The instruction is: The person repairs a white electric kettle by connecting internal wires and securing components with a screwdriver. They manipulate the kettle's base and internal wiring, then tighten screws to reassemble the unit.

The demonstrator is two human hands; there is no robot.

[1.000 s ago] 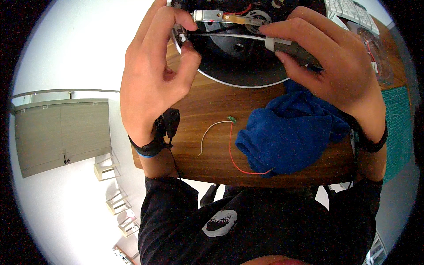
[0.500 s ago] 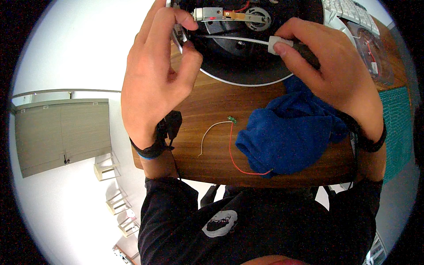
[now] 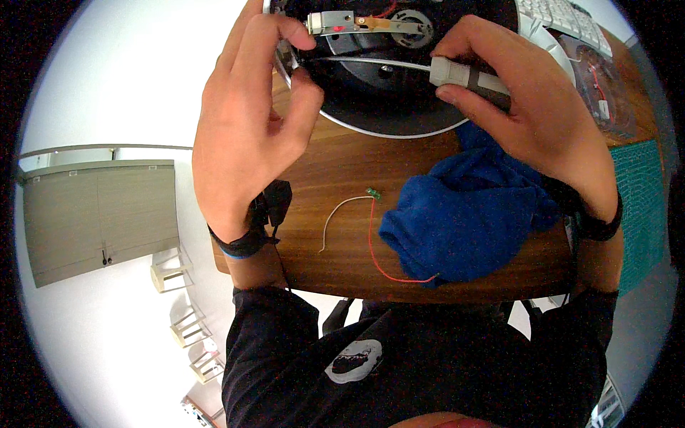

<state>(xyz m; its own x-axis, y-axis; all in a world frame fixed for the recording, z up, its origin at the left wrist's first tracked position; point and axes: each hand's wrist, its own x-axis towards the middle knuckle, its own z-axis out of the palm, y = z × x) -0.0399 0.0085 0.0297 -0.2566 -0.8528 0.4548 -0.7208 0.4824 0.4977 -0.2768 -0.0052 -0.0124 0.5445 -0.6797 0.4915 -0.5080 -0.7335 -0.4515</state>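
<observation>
We cannot make out the screwdriver's [image 3: 451,72] tip near the left fingers [image 3: 307,98], and the right hand [image 3: 546,107] hides its handle's end from us. The top edge cuts off the housing [image 3: 378,118]. The circuit board's [image 3: 374,193] parts are too small to tell.

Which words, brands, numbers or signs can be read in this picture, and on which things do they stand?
No text can be read.
Screwdriver in the right hand: none readable.
Keyboard: keys too small and blurred.
Shirt: white picture, no readable word.
Green mat: too blurred to tell any marks.
</observation>
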